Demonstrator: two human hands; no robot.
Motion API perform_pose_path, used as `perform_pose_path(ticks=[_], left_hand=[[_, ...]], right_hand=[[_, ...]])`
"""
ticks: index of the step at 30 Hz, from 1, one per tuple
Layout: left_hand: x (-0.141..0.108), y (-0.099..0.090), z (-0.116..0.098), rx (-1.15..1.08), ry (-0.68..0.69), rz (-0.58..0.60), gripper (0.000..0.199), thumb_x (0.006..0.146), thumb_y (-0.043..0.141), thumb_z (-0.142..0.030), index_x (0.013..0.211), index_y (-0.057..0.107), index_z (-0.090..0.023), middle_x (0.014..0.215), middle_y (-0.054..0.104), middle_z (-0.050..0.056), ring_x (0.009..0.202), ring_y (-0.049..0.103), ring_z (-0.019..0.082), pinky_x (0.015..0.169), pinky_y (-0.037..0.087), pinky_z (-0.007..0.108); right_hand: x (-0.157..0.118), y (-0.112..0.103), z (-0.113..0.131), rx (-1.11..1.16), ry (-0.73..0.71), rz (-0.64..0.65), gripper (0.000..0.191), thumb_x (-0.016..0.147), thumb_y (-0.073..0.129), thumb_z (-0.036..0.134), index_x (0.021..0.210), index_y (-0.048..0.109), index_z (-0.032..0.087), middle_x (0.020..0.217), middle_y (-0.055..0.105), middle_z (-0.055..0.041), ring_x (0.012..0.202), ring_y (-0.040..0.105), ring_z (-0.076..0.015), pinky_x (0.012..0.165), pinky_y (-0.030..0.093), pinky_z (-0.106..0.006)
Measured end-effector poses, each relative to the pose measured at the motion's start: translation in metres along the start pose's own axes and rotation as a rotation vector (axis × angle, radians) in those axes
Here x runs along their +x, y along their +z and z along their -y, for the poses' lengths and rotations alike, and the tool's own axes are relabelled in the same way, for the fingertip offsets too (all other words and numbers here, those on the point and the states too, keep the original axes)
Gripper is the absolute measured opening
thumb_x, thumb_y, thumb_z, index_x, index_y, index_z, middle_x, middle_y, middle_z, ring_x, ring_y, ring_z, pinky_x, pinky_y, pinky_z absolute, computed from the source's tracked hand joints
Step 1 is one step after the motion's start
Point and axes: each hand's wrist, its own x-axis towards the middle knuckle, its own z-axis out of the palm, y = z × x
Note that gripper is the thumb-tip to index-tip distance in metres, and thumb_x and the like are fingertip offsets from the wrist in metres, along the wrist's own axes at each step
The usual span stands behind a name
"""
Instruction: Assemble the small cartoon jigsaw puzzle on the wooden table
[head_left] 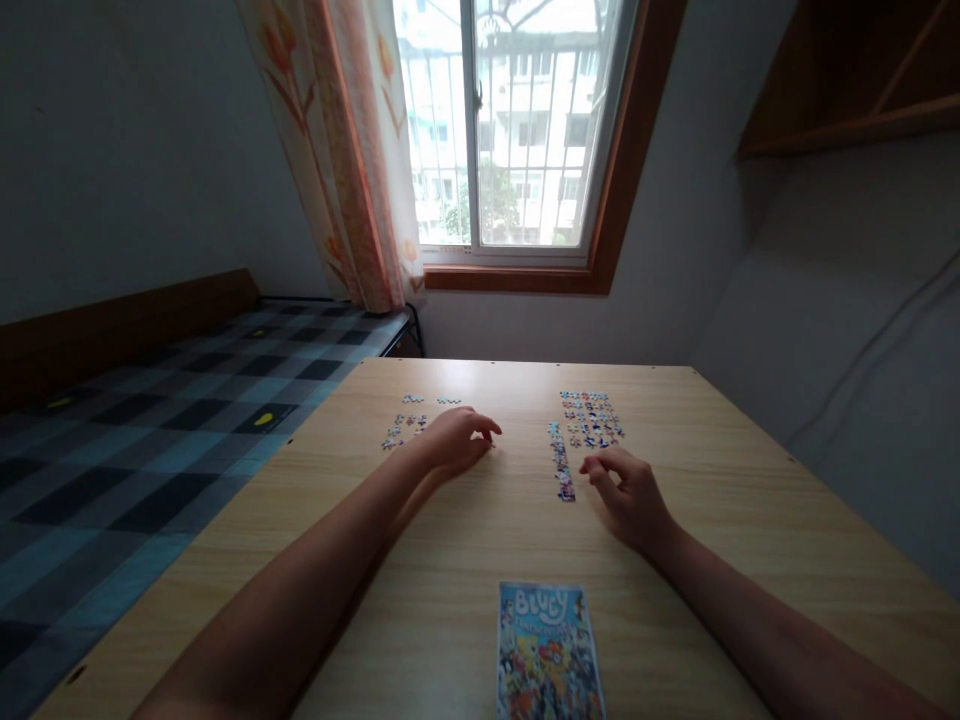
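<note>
A Bluey picture (551,655) lies nearside of the jigsaw strip (562,463); our left hand (456,437) left of it and right hand (628,492) right of it bend their fingers, whether gripping we cannot tell.

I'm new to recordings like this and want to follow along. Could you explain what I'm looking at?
There is no machine here, just a person's two bare hands. A camera worn on the head looks forward and down, giving this one picture. On the wooden table lie jigsaw pieces: a scattered group near the left hand, and a narrow strip and larger block near the right hand. A colourful "Bluey" picture lies closest to the camera. Whether either hand holds a piece is too small to tell.
</note>
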Motion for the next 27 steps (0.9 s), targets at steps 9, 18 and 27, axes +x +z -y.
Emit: perform_pose_path(ticks=[9, 18, 27], left_hand=[[0.0, 0.001, -0.038, -0.172, 0.065, 0.17, 0.035, 0.078, 0.061, -0.008, 0.097, 0.082, -0.029, 0.097, 0.076, 0.002, 0.085, 0.068, 0.016, 0.084, 0.052, 0.03], [0.001, -0.016, -0.055, -0.111, 0.074, 0.13, 0.022, 0.085, 0.069, -0.022, 0.106, 0.078, -0.024, 0.102, 0.078, 0.006, 0.085, 0.069, 0.018, 0.08, 0.052, 0.03], [0.001, -0.004, -0.062, 0.101, -0.022, 0.243, 0.017, 0.079, 0.068, -0.02, 0.088, 0.081, -0.027, 0.095, 0.078, 0.003, 0.082, 0.067, 0.02, 0.076, 0.048, 0.03]], right_hand=[[0.001, 0.0, 0.001, -0.014, -0.012, 0.006, 0.031, 0.099, 0.052, 0.034, 0.075, 0.069, 0.022, 0.075, 0.069, -0.0046, 0.075, 0.063, -0.0217, 0.072, 0.046, -0.035], [0.005, -0.002, 0.003, -0.089, -0.11, 0.124, 0.029, 0.1, 0.053, 0.031, 0.078, 0.07, 0.022, 0.08, 0.071, -0.0063, 0.084, 0.062, -0.0239, 0.082, 0.046, -0.04], [0.01, -0.012, 0.001, -0.149, -0.301, 0.215, 0.01, 0.09, 0.069, 0.02, 0.087, 0.077, 0.025, 0.093, 0.074, -0.0052, 0.092, 0.062, -0.0236, 0.09, 0.046, -0.044]])
